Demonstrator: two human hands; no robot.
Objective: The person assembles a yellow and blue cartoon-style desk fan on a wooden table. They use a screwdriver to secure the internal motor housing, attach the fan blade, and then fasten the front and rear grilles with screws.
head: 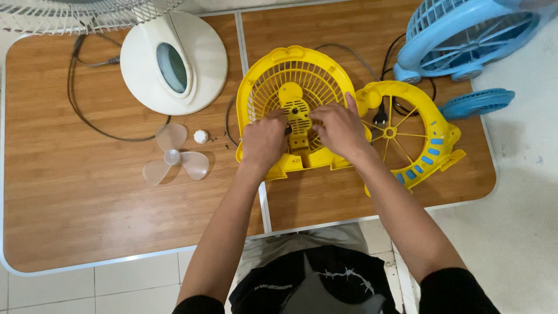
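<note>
Fingers of left hand [264, 139] and right hand [337, 128] pinched on glossy yellow plastic fan housing [290, 110], round ribbed grille.

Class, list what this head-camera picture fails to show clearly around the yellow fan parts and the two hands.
1. Fingertips of the left hand and right hand: curled against the yellow fan housing, so their grip is hidden.
2. Blue fan: cut off by the top edge.
3. White grille: cut off by the top edge.
4. Dark specks beside the white cap: too small to identify.
</note>
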